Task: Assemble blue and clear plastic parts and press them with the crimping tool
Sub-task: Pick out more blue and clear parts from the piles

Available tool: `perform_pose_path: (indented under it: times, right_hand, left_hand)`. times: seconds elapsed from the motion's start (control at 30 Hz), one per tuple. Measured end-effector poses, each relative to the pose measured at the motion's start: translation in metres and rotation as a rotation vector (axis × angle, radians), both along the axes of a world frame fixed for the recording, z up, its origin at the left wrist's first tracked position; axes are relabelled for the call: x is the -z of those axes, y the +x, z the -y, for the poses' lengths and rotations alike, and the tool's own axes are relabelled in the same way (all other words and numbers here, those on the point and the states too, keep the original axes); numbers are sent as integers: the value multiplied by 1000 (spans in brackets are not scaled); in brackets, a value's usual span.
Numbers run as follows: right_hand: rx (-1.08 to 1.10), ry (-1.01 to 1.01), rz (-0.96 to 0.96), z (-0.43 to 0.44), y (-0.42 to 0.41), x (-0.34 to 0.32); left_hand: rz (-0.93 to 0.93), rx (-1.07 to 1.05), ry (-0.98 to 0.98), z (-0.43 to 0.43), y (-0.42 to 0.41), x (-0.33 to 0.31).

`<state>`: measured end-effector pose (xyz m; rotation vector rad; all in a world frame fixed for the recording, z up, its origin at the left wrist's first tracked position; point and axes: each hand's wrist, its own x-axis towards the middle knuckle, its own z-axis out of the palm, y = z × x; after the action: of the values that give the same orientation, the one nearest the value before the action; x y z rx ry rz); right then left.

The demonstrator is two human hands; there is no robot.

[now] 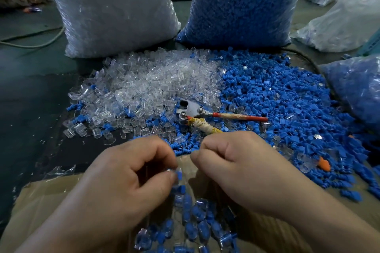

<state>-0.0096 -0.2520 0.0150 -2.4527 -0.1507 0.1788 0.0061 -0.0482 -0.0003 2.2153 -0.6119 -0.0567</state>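
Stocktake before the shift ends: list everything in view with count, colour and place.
clear parts pile: one heap, transparent, centre left.
blue parts pile: one heap, blue, centre right.
crimping tool: one, metal head, red handles, lying between the heaps.
clear-parts bag: one, transparent, back left.
blue-parts bag: one, blue contents, back centre.
assembled pieces: many, blue inside clear, on the cardboard.
cardboard: one, brown, nearest the camera.
orange piece: one, orange, right.
left hand: one, pinching a blue-and-clear part.
right hand: one, fingers curled, contents hidden.
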Motion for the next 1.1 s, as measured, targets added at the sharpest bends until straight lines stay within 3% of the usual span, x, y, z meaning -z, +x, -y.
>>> perform_pose_path:
  times: [0.07,0.17,0.33,0.53,0.93,1.1]
  right_hand:
    - [-15,-198,128,-1,-1,3]
    - [-53,-290,200,-5,0,11]
    - [-63,-365,279,-14,6,17]
    - [-71,-519,308,-27,13,25]
    - [-173,-414,269,-20,15,24]
    - [-96,-214,282,-19,14,24]
  left_hand:
    - [-10,50,123,-4,3,3]
    - [15,96,205,-1,4,4]
    - [107,-236,222,1,11,13]
    - [179,-224,399,18,13,20]
    - [48,-251,279,15,19,25]
    - [47,-298,242,15,18,26]
